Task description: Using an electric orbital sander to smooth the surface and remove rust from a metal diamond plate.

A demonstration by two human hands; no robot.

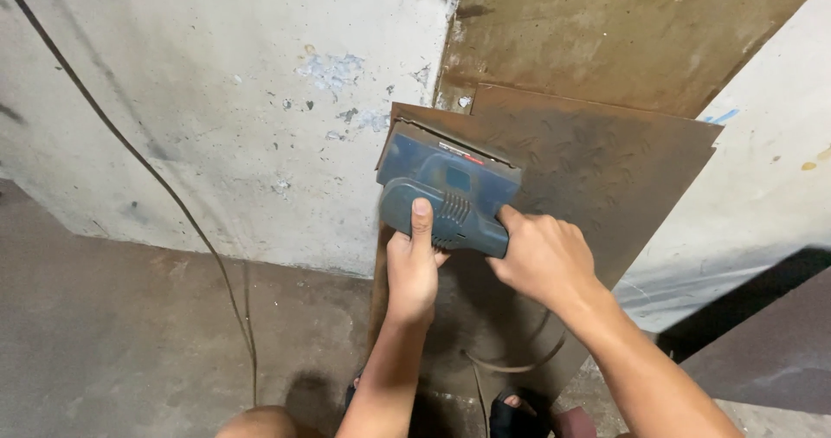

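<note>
Head view, looking down. Blue-grey plastic electric sander (446, 194) pressed flat against a brown rusty sheet-metal panel (606, 170), near the panel's upper left corner. Panel leaning upright against a rough, chipped whitewashed concrete wall (216, 118), overlapping a second, larger brown sheet (606, 31) behind it. Pale board (762, 187) propped to the right of the panel, touching its edge.

Left hand (412, 269) gripping the sander's rounded rear handle from below, thumb stretched up along the housing beside the ribbed vents, fingers (421, 222) wrapped tight on the handle. Right hand (541, 256) clamped on the sander's lower right corner, fingers curled under the body and mostly hidden, thumb resting on the top edge. Both forearms rising from the bottom of the frame, close together, the right one crossing in from the lower right.

Thin dark cable (130, 152) running diagonally down the wall from the top left to the dusty brown concrete floor (112, 334). Another loop of cord (519, 364) lying against the panel's lower part below the hands; possibly the sander's own lead, though the join cannot be seen. Dark sandal (511, 412) and part of a knee at the bottom edge, just in front of the panel's foot.
</note>
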